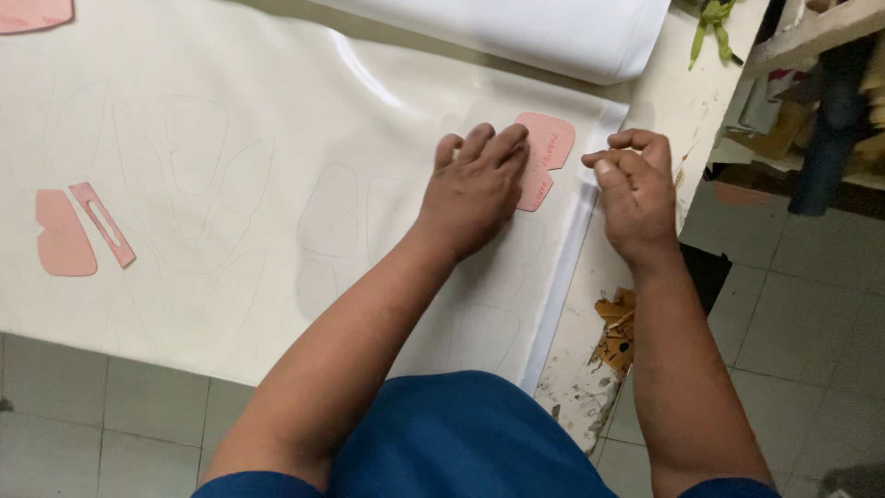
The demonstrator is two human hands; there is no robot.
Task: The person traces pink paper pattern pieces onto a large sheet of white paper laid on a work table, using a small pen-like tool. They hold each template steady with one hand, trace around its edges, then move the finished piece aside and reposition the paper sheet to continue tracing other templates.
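My left hand (477,189) lies flat, fingers spread, pressing a pink pattern template (550,148) onto a white sheet of material (230,111) spread over the table. My right hand (636,189) hovers just right of the template at the sheet's right edge, its fingers curled together as if pinching something thin; what it holds is hidden. Faint traced outlines of pattern shapes cover the sheet.
Two more pink templates lie at the left, a rounded one (63,235) and a slotted strip (102,223); a third (32,14) is at the top left corner. The white material roll (553,32) lies at the back. Brown scraps (616,332) hang off the table's right edge.
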